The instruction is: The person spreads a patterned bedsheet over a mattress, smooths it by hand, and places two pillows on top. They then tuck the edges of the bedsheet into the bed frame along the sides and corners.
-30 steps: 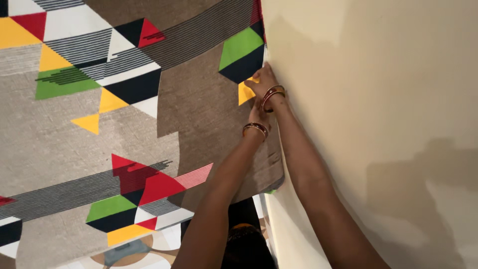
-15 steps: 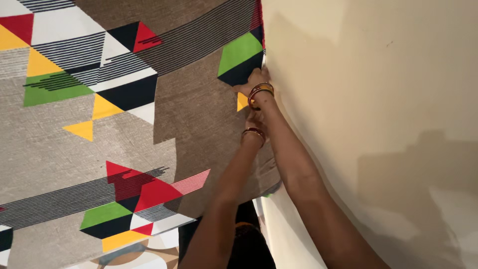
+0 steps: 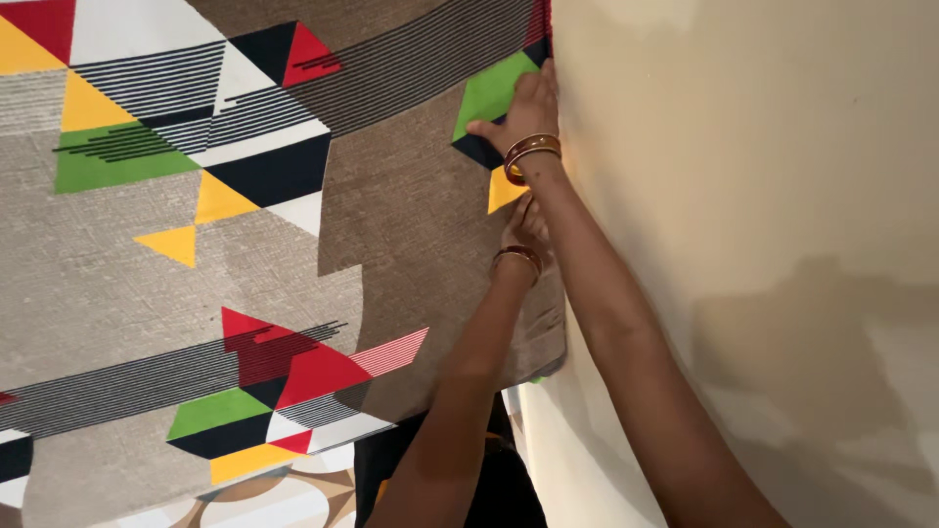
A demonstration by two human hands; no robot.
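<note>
patterned cloth [image 3: 293, 244], both hands [image 3: 526, 112] pressing

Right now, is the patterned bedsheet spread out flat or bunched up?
Spread flat: the bedsheet shows its pattern unbroken, with the right hand pressing its edge by the wall.

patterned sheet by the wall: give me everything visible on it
The patterned sheet looks like woven cloth, grey-brown with red, yellow, green, navy and white triangles and bands of thin dark stripes. It lies spread flat, its right edge against the cream wall. The right hand presses on that edge at a green triangle; the left hand touches the edge lower down. Each wrist wears bangles.
</note>
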